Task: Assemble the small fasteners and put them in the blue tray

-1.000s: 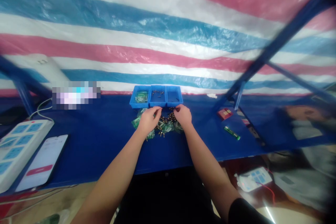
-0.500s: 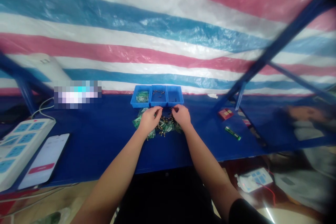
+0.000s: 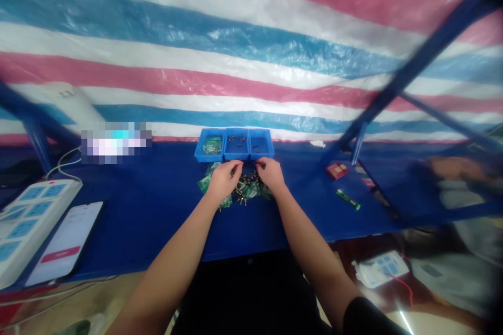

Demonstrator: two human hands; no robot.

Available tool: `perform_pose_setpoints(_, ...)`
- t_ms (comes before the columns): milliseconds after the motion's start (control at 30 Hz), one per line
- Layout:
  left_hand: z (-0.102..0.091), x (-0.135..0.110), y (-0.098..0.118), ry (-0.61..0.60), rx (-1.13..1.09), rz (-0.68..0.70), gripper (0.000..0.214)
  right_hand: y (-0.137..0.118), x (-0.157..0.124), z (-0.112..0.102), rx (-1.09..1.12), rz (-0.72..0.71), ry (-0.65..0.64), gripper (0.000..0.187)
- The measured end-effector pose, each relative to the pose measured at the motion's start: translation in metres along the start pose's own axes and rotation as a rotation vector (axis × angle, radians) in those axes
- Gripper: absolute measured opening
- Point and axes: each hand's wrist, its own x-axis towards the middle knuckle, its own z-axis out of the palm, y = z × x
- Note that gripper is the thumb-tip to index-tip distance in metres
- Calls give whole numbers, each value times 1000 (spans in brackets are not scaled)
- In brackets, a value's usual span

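Halfway along the blue table (image 3: 157,209), a bit nearer its back edge than its front, I've got both hands down at a messy heap of green pieces (image 3: 251,189) and brassy bits (image 3: 242,200).

So, left hand (image 3: 223,184) first: it's over the left part of the heap, back of the hand up, fingers bent and bunched toward the thumb, tips pointing at the middle bin (image 3: 236,156). Can't tell whether the tips actually meet or are pinching some tiny thing, it's too small to make out. Right hand (image 3: 271,174) is at the heap's right end, fingers curled in with the thumb close by, tips turned toward my left hand. Something small and dark shows right at those tips, but no way to say if I'm gripping it or it's just lying behind. The two hands are apart, with brassy bits showing in the gap between them.

Three bins sit side by side near the table's back edge, just beyond my fingertips. Left bin (image 3: 209,158) has green pieces in it, the middle one a few brassy bits, and the right bin (image 3: 264,142) some little dark thing. Toward the table's right edge: a red box (image 3: 337,170) and a green stick (image 3: 347,199). Phone (image 3: 65,246)'s by the front left corner.
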Motion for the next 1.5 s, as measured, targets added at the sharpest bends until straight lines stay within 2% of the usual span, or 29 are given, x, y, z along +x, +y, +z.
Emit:
perform_pose_setpoints(200, 0, 0, 0, 2, -5, 5, 27, 1, 1, 3, -2, -26, 12, 19)
perform_pose_setpoints(367, -1, 0, 1, 13, 9, 7, 25, 5, 3, 6, 50, -72, 16, 26)
perform_pose_setpoints(533, -1, 1, 2, 9, 8, 17, 27, 7, 4, 8, 46, -67, 12, 23)
perform_pose_setpoints(667, 0, 1, 0, -4, 6, 15, 26, 7, 4, 10, 129, -117, -8, 24)
perform_pose_setpoints(833, 1, 1, -1, -18, 17, 21, 25, -1, 1, 19, 231, -212, -22, 25)
perform_pose_setpoints(1067, -1, 2, -4, -19, 32, -16, 27, -12, 4, 36, 260, -276, 14, 18)
perform_pose_setpoints(1500, -5, 2, -5, -23, 87, -49, 26, -27, 3, 42, 305, -270, 39, 15)
